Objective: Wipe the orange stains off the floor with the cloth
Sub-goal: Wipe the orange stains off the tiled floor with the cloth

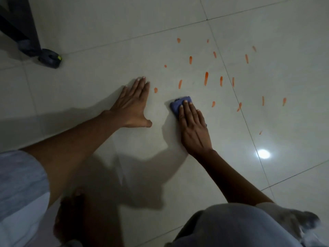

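Observation:
Several orange stains (206, 78) are streaked over the pale glossy floor tiles (106, 50), spreading from the middle to the right. My right hand (193, 125) lies flat on a folded blue cloth (179, 105) and presses it onto the floor; only the cloth's far end shows past the fingertips. One small stain (213, 103) sits just right of the cloth, another (155, 90) just left of it. My left hand (132, 104) rests palm down on the floor, fingers spread, holding nothing, left of the cloth.
A dark furniture leg with a black and yellow foot (50, 57) stands at the far left. My knees, in light blue fabric (240, 227), and a bare foot (71, 216) fill the bottom. A bright lamp reflection (263, 154) lies on the right tile.

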